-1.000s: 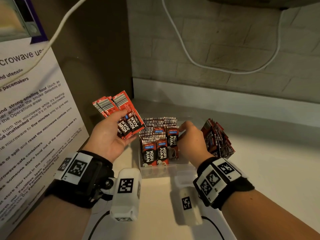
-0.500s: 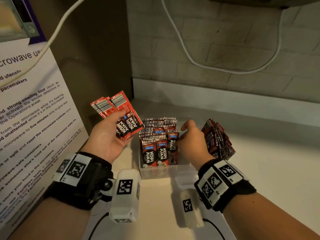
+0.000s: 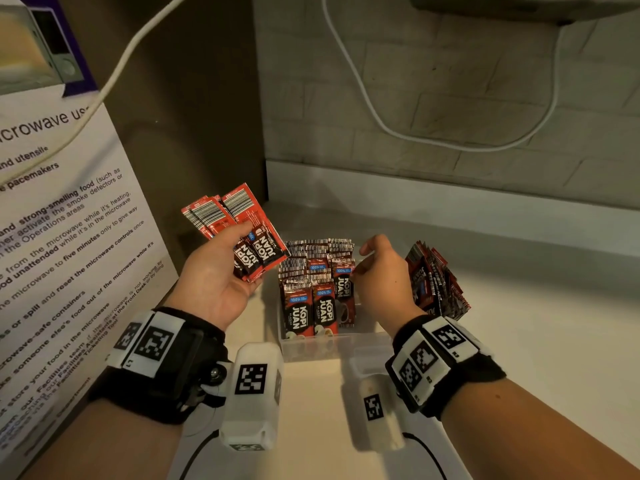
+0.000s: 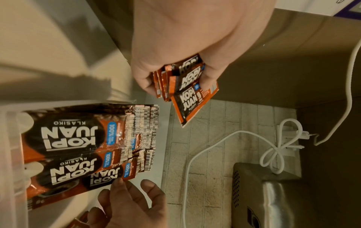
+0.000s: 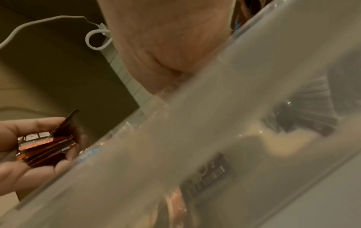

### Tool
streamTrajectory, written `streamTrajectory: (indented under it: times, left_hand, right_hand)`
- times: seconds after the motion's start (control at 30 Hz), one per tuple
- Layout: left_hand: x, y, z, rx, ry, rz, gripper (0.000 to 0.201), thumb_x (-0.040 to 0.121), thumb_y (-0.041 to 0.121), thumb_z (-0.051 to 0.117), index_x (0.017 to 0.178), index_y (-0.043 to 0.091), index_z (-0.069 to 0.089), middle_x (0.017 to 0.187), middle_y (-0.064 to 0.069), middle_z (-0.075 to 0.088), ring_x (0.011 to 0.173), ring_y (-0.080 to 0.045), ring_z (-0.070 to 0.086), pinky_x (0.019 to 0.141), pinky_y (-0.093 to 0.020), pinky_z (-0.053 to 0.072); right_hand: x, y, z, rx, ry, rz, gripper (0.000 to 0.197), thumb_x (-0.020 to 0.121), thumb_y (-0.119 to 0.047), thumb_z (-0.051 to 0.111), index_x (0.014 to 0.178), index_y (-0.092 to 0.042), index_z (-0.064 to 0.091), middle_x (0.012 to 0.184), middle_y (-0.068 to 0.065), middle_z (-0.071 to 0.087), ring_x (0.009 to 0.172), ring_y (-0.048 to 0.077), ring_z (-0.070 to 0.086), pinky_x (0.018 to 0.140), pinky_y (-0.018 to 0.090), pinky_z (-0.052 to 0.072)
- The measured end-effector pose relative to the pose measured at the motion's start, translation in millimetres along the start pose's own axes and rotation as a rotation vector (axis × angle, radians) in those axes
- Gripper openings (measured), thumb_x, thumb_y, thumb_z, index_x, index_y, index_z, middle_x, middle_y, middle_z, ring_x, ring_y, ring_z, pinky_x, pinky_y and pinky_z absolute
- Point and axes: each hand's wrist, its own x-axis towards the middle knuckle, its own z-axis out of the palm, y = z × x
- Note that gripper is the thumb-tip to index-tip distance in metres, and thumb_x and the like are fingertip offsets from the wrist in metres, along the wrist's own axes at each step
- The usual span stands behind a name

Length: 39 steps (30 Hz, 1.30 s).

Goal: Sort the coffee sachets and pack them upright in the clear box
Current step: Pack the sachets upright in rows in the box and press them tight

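My left hand [image 3: 242,242] grips a fan of red Kopi Juan sachets [image 3: 235,206] left of the clear box [image 3: 311,346], thumb on top; the left wrist view shows the fan [image 4: 189,104] between thumb and fingers. Rows of sachets [image 3: 308,306] stand upright in the box, their labels toward me. My right hand [image 3: 360,265] hovers over the box's right side with loose fingers. In the left wrist view its fingertips [image 4: 117,182] touch the top corner of the rightmost upright sachet [image 4: 109,175]. The right wrist view shows mostly the blurred box wall [image 5: 215,138].
A loose pile of sachets [image 3: 436,282] lies on the white counter [image 3: 536,334] right of the box. A microwave notice [image 3: 69,237] stands at the left. A white cable [image 3: 381,126] hangs on the brick wall behind, under a steel appliance [image 4: 273,197].
The sachet at the right of the box has sunk lower among the others. My right hand's fingers have loosened and its thumb has risen. The left hand has hardly moved.
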Motion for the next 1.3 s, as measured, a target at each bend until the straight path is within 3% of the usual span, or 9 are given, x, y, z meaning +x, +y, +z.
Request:
streamTrajectory:
  times: [0.13, 0.33, 0.5, 0.67, 0.9, 1.03, 1.1, 1.2, 1.3]
  left_hand:
    - [0.1, 1.1, -0.7, -0.004, -0.004, 0.004, 0.013, 0.087, 0.017, 0.068, 0.099, 0.020, 0.065, 0.081, 0.003, 0.076, 0.079, -0.013, 0.072, 0.067, -0.032, 0.052]
    - [-2.8, 0.8, 0.5, -0.013, -0.005, 0.011, 0.012, 0.087, 0.016, 0.068, 0.098, 0.020, 0.064, 0.079, 0.002, 0.076, 0.081, -0.014, 0.072, 0.070, -0.033, 0.054]
    - [-3.8, -0.5, 1.3, -0.012, -0.014, 0.016, 0.015, 0.087, 0.017, 0.068, 0.101, 0.021, 0.064, 0.083, 0.002, 0.076, 0.084, -0.015, 0.072, 0.074, -0.034, 0.055]
    - [-3.9, -0.4, 1.6, -0.020, -0.029, 0.025, 0.016, 0.087, 0.017, 0.068, 0.102, 0.020, 0.064, 0.084, 0.002, 0.076, 0.084, -0.015, 0.073, 0.068, -0.032, 0.054]
    - [-2.6, 0.7, 1.5, -0.006, -0.028, 0.038, 0.020, 0.087, 0.019, 0.068, 0.106, 0.020, 0.064, 0.091, 0.000, 0.075, 0.084, -0.016, 0.072, 0.066, -0.033, 0.053]
    - [-4.4, 0.3, 4.6, 0.023, -0.063, 0.052, 0.016, 0.085, 0.019, 0.070, 0.100, 0.020, 0.064, 0.090, 0.000, 0.075, 0.082, -0.015, 0.071, 0.066, -0.032, 0.052]
    - [-6.2, -1.0, 8.4, 0.054, -0.110, 0.062, 0.019, 0.081, 0.018, 0.073, 0.099, 0.020, 0.066, 0.086, 0.001, 0.076, 0.078, -0.015, 0.072, 0.066, -0.031, 0.052]
    - [-10.0, -5.6, 16.4, 0.141, -0.193, 0.092, 0.016, 0.079, 0.015, 0.074, 0.093, 0.020, 0.068, 0.080, 0.002, 0.076, 0.073, -0.014, 0.072, 0.061, -0.029, 0.051]
    - [-15.1, -11.0, 24.7, 0.229, -0.287, 0.104, 0.018, 0.080, 0.014, 0.073, 0.097, 0.016, 0.071, 0.086, -0.003, 0.076, 0.079, -0.018, 0.073, 0.067, -0.031, 0.053]
  right_hand:
    - [0.8, 3.3, 1.4, 0.022, 0.013, -0.009, 0.033, 0.082, 0.010, 0.058, 0.095, -0.018, 0.045, 0.072, -0.001, 0.059, 0.063, 0.015, 0.058, 0.054, 0.023, 0.045]
    - [2.2, 3.8, 0.6, 0.045, 0.023, -0.002, 0.032, 0.083, 0.008, 0.060, 0.096, -0.018, 0.045, 0.073, 0.001, 0.061, 0.067, 0.019, 0.063, 0.063, 0.036, 0.055]
    - [0.7, 4.4, -0.4, 0.051, 0.009, 0.009, 0.033, 0.083, 0.006, 0.061, 0.096, -0.019, 0.045, 0.074, 0.001, 0.062, 0.068, 0.018, 0.063, 0.063, 0.034, 0.056]
    - [-0.6, 4.2, -1.5, 0.061, 0.003, 0.012, 0.033, 0.083, 0.006, 0.062, 0.096, -0.019, 0.045, 0.074, 0.000, 0.061, 0.063, 0.015, 0.061, 0.054, 0.026, 0.051]
    - [-3.3, 1.2, -4.2, 0.052, 0.012, 0.014, 0.027, 0.086, 0.002, 0.060, 0.097, -0.018, 0.045, 0.073, -0.005, 0.054, 0.062, 0.013, 0.056, 0.062, 0.035, 0.052]
    - [-6.5, -10.0, -11.9, 0.120, 0.130, -0.027, 0.019, 0.089, -0.007, 0.059, 0.098, -0.018, 0.047, 0.092, 0.000, 0.057, 0.081, 0.019, 0.058, 0.070, 0.033, 0.051]
    - [-8.7, -23.0, -18.0, 0.237, 0.158, -0.068, 0.011, 0.090, -0.014, 0.061, 0.094, -0.016, 0.051, 0.086, -0.003, 0.057, 0.077, 0.014, 0.056, 0.069, 0.026, 0.047]
    - [-17.7, -46.7, -27.0, 0.526, -0.032, -0.051, 0.016, 0.087, -0.025, 0.066, 0.092, -0.012, 0.061, 0.078, 0.000, 0.059, 0.062, 0.007, 0.052, 0.058, 0.022, 0.040]
    - [-27.6, -60.4, -30.6, 0.681, -0.259, -0.056, 0.017, 0.085, -0.014, 0.069, 0.100, -0.008, 0.065, 0.077, 0.002, 0.064, 0.057, 0.003, 0.059, 0.051, 0.015, 0.044]
